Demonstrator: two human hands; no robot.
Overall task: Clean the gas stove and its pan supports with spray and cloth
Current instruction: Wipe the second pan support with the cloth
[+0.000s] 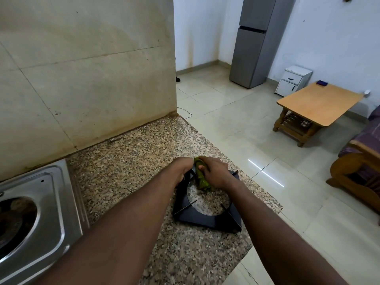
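Right grip [216,171] curled round green cloth [202,182], its length running near-far, left grip [182,170] clasping pan support [207,220] corner

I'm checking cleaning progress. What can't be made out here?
Head view:
- Grip of the left hand on the pan support: fingers hidden by the hand's back.
- Support's far edge: covered by right hand and cloth.
- Stove: cut off by the left edge.
- Dark item on the wooden table: too small.

Green cloth [201,177], black pan support [207,218], speckled brown-grey granite worktop [131,161], shiny steel stove [51,202], grey fridge [257,44], orange-ish wooden table [318,103].
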